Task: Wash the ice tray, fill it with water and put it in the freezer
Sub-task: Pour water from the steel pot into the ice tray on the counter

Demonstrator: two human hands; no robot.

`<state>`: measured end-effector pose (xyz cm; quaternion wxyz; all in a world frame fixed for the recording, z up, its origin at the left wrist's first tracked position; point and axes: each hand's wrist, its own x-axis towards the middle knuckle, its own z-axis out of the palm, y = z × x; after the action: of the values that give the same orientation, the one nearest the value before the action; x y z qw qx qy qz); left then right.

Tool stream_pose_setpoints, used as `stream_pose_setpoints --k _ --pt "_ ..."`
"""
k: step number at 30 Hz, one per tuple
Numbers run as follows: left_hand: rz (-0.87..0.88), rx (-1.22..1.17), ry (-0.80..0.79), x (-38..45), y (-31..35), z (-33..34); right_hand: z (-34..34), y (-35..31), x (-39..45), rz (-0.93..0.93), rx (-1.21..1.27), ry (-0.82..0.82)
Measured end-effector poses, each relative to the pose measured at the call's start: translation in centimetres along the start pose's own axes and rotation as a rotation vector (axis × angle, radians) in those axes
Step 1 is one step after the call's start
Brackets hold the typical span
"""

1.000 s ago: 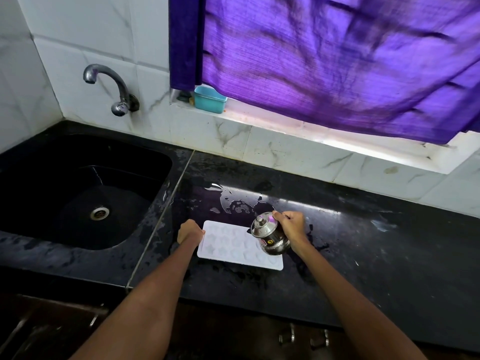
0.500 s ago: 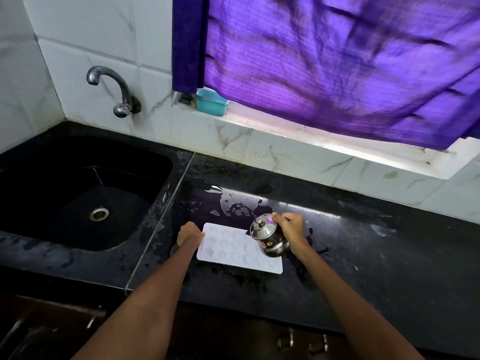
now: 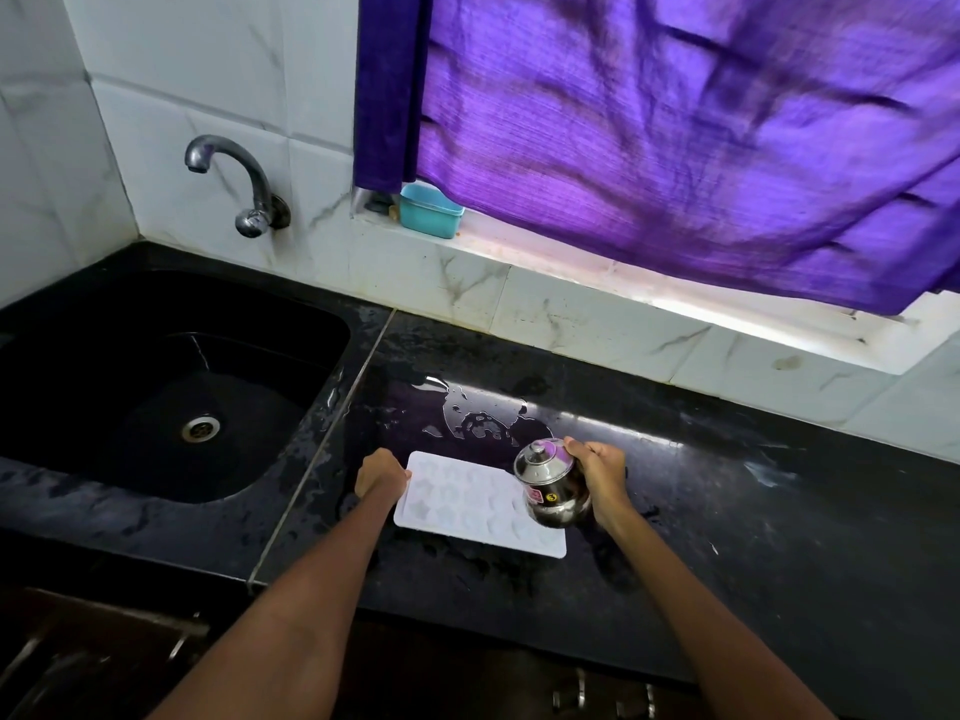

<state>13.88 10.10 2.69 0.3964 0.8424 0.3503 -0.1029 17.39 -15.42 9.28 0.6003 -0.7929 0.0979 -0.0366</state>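
Black wet counter [image 3: 727,511], sink [image 3: 156,314] left. Ice tray [image 3: 467,506] flat near front edge; left hand [image 3: 381,472] grips its left end, right hand [image 3: 597,472] holds tilted steel pot [image 3: 550,485] above the tray's right end.

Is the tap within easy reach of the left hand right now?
Probably yes: the left hand holds the ice tray's edge, and only bare counter and the open sink lie between it and the tap.

Dim; daylight through purple curtain [image 3: 675,148]; wide-angle edge bending.
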Motion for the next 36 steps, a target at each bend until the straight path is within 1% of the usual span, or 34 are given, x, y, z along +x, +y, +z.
stream_pose_setpoints --k 5,15,36 --pt "-0.004 -0.005 -0.004 -0.2 0.1 0.0 -0.8 1.1 0.7 -0.043 -0.102 -0.024" --pt "-0.003 0.002 0.005 -0.4 0.1 0.0 -1.5 2.1 1.4 -0.119 -0.249 -0.013" --pt "-0.011 0.000 0.020 -0.4 0.1 0.1 -1.4 2.0 1.3 -0.131 -0.270 -0.035"
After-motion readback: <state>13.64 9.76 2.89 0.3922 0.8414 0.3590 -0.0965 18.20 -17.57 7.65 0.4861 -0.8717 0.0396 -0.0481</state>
